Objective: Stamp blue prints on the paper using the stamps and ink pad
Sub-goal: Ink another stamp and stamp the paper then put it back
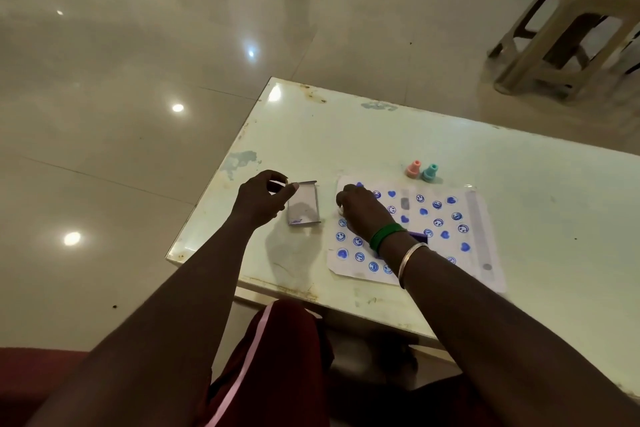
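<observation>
A white paper (481,239) lies on the table, covered with several blue heart and smiley prints. My right hand (363,210) is closed around a small whitish stamp (340,210) and presses it down near the paper's left edge. Under my right wrist a blue ink pad (419,237) shows partly. My left hand (261,201) hovers left of the paper, fingers curled and apart, its thumb tip touching the corner of a clear plastic lid (304,206). A pink stamp (413,169) and a teal stamp (430,173) stand upright just beyond the paper.
The pale table (363,135) has worn, stained edges; its left corner is close to my left hand. A plastic stool (568,35) stands on the glossy floor at the far right. My knee in dark red cloth (277,340) sits below the table's near edge.
</observation>
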